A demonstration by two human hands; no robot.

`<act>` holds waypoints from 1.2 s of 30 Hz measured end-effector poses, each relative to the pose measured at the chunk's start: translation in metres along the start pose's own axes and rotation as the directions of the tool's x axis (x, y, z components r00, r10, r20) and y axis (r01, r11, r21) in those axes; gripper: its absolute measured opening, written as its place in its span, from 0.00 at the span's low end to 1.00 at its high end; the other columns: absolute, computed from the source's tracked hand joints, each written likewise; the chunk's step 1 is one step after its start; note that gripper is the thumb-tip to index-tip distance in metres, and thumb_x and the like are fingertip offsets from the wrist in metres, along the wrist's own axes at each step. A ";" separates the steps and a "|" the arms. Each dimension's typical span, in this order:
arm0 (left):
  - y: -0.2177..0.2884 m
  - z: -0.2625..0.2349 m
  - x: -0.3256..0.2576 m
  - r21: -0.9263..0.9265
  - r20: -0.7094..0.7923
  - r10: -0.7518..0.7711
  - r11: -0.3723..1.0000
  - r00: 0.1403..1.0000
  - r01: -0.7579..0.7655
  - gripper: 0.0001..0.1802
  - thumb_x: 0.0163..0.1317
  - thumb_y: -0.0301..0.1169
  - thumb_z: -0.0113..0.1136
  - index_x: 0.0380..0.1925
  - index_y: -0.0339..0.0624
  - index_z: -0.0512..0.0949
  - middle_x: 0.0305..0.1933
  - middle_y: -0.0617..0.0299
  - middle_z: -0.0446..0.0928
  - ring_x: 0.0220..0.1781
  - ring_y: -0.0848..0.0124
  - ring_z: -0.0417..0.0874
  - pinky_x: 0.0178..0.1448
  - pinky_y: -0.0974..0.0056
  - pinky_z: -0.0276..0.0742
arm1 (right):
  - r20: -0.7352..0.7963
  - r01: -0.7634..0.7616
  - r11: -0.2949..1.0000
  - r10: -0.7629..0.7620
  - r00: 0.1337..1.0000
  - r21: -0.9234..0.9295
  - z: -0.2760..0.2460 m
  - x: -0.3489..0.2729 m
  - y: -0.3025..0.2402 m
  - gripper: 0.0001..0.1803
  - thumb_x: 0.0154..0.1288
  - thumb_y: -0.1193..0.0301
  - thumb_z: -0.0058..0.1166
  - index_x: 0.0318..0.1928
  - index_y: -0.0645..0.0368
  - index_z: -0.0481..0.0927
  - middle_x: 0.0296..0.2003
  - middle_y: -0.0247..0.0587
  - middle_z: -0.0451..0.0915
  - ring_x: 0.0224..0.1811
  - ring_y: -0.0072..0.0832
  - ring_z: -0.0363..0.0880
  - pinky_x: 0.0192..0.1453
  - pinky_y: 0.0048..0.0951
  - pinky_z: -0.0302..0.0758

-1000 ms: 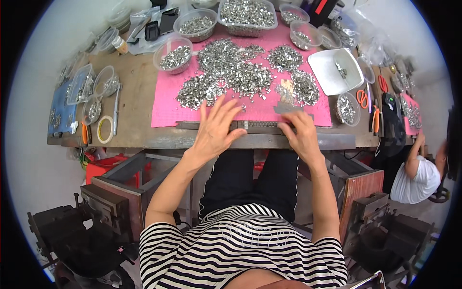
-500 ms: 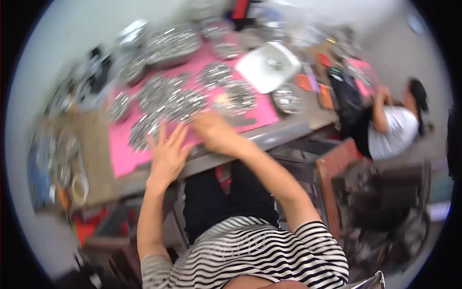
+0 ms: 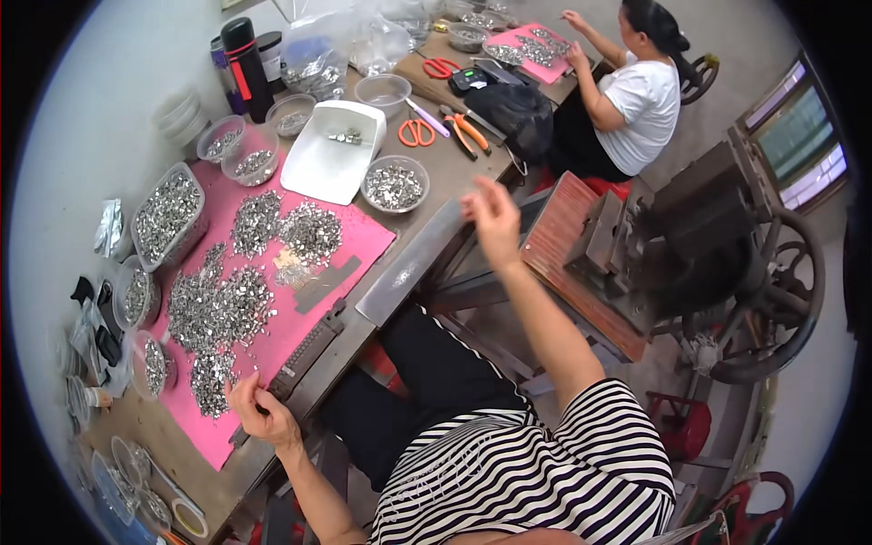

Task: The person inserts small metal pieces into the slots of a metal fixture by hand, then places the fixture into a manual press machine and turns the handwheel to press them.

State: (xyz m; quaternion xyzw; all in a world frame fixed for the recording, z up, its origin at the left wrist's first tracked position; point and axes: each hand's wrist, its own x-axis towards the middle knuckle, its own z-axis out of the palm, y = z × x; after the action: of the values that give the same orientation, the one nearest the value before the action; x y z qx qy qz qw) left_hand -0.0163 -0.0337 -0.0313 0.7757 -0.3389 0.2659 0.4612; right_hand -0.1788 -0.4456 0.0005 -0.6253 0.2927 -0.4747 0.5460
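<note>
My left hand [image 3: 262,413] hovers at the near edge of the pink mat [image 3: 354,238], beside a small heap of shiny metal pieces [image 3: 213,381]. Its fingers are curled in toward the thumb; whatever they may pinch is too small to make out. Off the table's front edge, my right hand [image 3: 493,222] is raised with loosely bent fingers apart and nothing visible in it. Larger piles of the same silvery pieces [image 3: 222,309] cover the mat's middle. A flat grey metal strip [image 3: 329,284] and a dark slotted bar [image 3: 307,352] lie along its front side.
A white tray [image 3: 304,168], a tub of metal pieces [image 3: 395,184], orange scissors [image 3: 416,133] and pliers [image 3: 465,136] stand to the right. Filled containers [image 3: 170,213] line the back. A co-worker [image 3: 627,100] sits farther right, beyond a red-topped bench [image 3: 568,263] with a wheeled machine.
The view has swung right and sharpened. My right hand has left the mat and moved right, past the table edge. My left hand's spread fingers have curled.
</note>
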 end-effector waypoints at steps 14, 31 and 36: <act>-0.001 -0.001 0.000 0.074 -0.052 -0.079 0.994 0.995 0.083 0.15 0.62 0.12 0.55 0.46 0.37 0.82 0.44 0.54 0.80 0.50 0.58 0.80 0.72 0.48 0.70 | -0.057 -0.232 0.965 0.241 0.969 0.123 -0.032 0.025 0.032 0.37 0.74 0.73 0.53 0.77 0.71 0.54 0.39 0.48 0.85 0.35 0.26 0.83 0.40 0.26 0.81; 0.004 -0.004 -0.001 0.035 -0.034 -0.168 0.985 0.985 0.170 0.12 0.67 0.14 0.55 0.45 0.34 0.82 0.54 0.52 0.76 0.57 0.60 0.79 0.60 0.59 0.77 | -0.036 -0.266 0.954 0.273 0.961 0.136 -0.025 0.002 0.047 0.33 0.75 0.73 0.52 0.74 0.70 0.58 0.38 0.44 0.86 0.33 0.23 0.81 0.39 0.24 0.80; 0.005 -0.002 0.001 0.046 -0.060 -0.136 0.989 0.989 0.139 0.14 0.62 0.12 0.55 0.44 0.35 0.83 0.53 0.52 0.76 0.53 0.60 0.79 0.53 0.60 0.76 | -0.056 -0.263 0.955 0.272 0.961 0.136 -0.033 0.006 0.048 0.34 0.73 0.74 0.52 0.75 0.70 0.57 0.37 0.43 0.86 0.33 0.22 0.81 0.39 0.24 0.80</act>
State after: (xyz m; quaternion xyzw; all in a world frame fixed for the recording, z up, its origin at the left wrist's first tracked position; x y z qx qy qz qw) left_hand -0.0198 -0.0339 -0.0277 0.8007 -0.2646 0.2636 0.4684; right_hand -0.1994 -0.4754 -0.0459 -0.5259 0.3639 -0.4368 0.6327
